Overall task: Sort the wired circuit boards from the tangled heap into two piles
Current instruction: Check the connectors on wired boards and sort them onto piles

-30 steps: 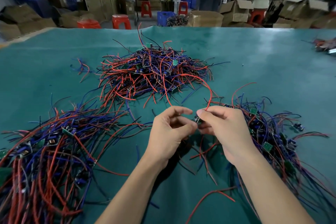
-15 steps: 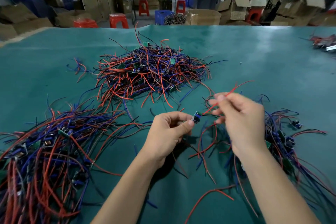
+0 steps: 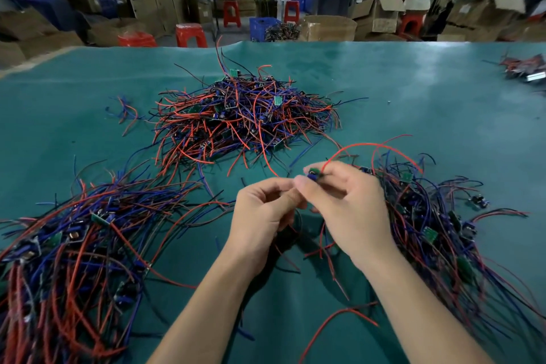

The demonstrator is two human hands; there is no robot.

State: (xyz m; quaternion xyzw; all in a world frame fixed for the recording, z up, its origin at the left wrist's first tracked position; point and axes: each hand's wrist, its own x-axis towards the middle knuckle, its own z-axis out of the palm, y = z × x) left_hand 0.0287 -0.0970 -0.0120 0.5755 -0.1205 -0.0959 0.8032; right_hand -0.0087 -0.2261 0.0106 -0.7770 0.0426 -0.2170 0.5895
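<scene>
Both hands, left hand [image 3: 266, 213] and right hand [image 3: 351, 204], pinch one small green circuit board with red wire [image 3: 313, 175]; seemingly light and floppy-wired, best held by its stiff edges.

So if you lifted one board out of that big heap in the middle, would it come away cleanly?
Probably not. The heap is a tangle of thin red and blue wires crossing every way, so neighbours would likely drag along. The wires look floppy: the red wire from the small board held in both hands droops in a loop. The board seems light, pinched by fingertips alone.
</scene>
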